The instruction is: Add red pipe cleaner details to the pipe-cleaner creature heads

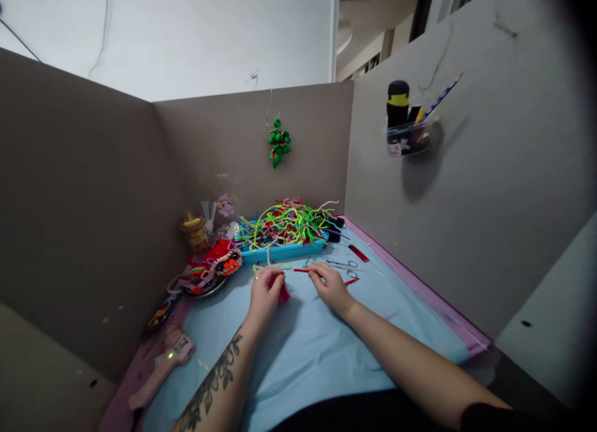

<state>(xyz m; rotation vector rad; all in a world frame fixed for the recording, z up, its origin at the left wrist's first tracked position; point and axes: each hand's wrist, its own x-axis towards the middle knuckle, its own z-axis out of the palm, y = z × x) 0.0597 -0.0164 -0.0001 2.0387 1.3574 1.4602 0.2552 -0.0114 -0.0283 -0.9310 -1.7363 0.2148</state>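
Observation:
Over the light blue sheet (pixel 275 357), my left hand (pixel 265 295) is closed around a fuzzy red piece (pixel 283 292) that looks made of pipe cleaner. Its lower part sticks out below my thumb; my fingers hide the rest. A little to the right, my right hand (pixel 330 288) pinches the end of a thin red pipe cleaner (pixel 301 270), which points toward the left hand. Whether that strand joins the red piece I cannot tell. Just past the right hand lie scissors (pixel 347 267) and a short red strip (pixel 352 281). A yellowish pipe cleaner (pixel 257 268) lies behind the left hand.
A blue tray (pixel 284 253) heaped with colourful pipe cleaners (pixel 293 224) stands at the back. Left are a plate of fuzzy crafts (pixel 205 283) and a pink glue gun (pixel 163 363), its green light on. Grey panels (pixel 252 152) enclose three sides; a cup of tools (pixel 408 137) hangs right.

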